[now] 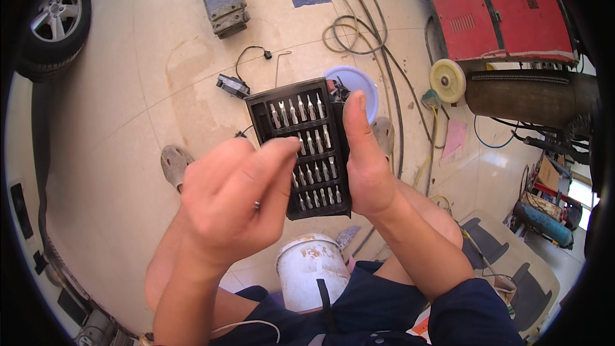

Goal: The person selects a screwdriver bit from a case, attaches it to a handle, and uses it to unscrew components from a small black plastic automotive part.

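Your case, probably light and stiff, sits before you, the right hand holding its edge, the surest place, thumb out, fingers hidden, the left hand bunching its fingertips at slick-looking bits, grip unclear.

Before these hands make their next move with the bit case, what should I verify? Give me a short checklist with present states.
1. Black bit case supported: ok; the right hand holds its right side.
2. Silver bits standing in rows: ok where visible; four rows show.
3. Every slot in view: not ok; the left hand covers some at the case's left side.
4. Left hand's fingers gripping a bit: cannot tell; the tips meet at the second row, but contact is unclear.
5. Small metal piece at the left hand identified: cannot tell; only a bit shows.
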